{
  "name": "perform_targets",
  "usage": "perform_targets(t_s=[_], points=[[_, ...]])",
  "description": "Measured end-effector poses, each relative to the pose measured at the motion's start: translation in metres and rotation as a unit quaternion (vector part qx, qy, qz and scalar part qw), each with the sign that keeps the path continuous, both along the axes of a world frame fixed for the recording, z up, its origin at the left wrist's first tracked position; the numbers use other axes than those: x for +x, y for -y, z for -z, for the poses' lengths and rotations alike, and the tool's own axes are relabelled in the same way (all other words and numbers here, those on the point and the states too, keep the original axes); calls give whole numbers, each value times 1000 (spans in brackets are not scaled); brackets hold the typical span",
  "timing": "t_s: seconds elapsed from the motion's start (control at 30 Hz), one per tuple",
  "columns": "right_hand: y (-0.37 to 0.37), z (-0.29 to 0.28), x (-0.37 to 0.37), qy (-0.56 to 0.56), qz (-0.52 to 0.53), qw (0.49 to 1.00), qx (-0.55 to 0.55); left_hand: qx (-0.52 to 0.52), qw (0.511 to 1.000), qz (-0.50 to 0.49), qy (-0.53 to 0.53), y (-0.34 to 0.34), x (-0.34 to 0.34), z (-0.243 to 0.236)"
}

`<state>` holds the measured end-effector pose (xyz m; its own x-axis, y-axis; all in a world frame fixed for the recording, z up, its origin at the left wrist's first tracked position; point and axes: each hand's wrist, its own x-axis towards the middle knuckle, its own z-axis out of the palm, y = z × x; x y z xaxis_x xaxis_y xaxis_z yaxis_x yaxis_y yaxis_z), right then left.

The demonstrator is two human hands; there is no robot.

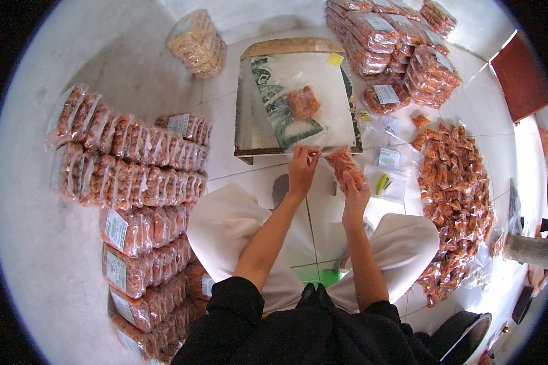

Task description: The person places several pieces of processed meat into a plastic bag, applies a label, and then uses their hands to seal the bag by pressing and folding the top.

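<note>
My right hand (355, 198) is closed round a small clear packet of orange-red snack pieces (342, 163), held near the front edge of a low table (259, 145). Just left of it, my left hand (302, 167) pinches the near edge of a large clear plastic bag (313, 129). That bag lies flat on the tabletop and stretches toward me. Inside it, or beneath its film, rests another orange-red packet (303, 102); the glare leaves it unclear which.
Right of my knee spreads a big heap of small snack packets (453, 194). Filled bags stand in stacks at the far right (396, 36), and in long rows on the left (134, 176). A pale block of packs (196, 44) stands far left. A green cutter (382, 184) lies by clear bags.
</note>
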<state>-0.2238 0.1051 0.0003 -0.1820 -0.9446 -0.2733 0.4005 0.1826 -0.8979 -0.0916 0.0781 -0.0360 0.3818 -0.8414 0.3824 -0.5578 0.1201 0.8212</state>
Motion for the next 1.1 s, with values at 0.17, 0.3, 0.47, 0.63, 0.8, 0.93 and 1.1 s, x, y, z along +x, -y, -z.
perform_targets(t_s=[0.17,0.3,0.47,0.63,0.8,0.93,1.1], points=[[17,20,6,171,-103,979,32,-31,999,9,-36,-1,3,3],[39,36,15,100,-114,988,35,-42,998,-8,-47,-3,4,-10],[46,47,41,93,-145,985,17,-71,994,75,-47,-2,11,-9],[77,54,62,202,-144,969,-2,-128,988,37,73,-2,22,1],[77,91,70,-84,-133,987,40,36,968,-224,-108,34,43,23],[47,47,67,210,-171,961,-48,104,887,-209,-398,33,34,28],[29,37,58,318,-215,918,99,88,825,-148,-538,14,10,34]])
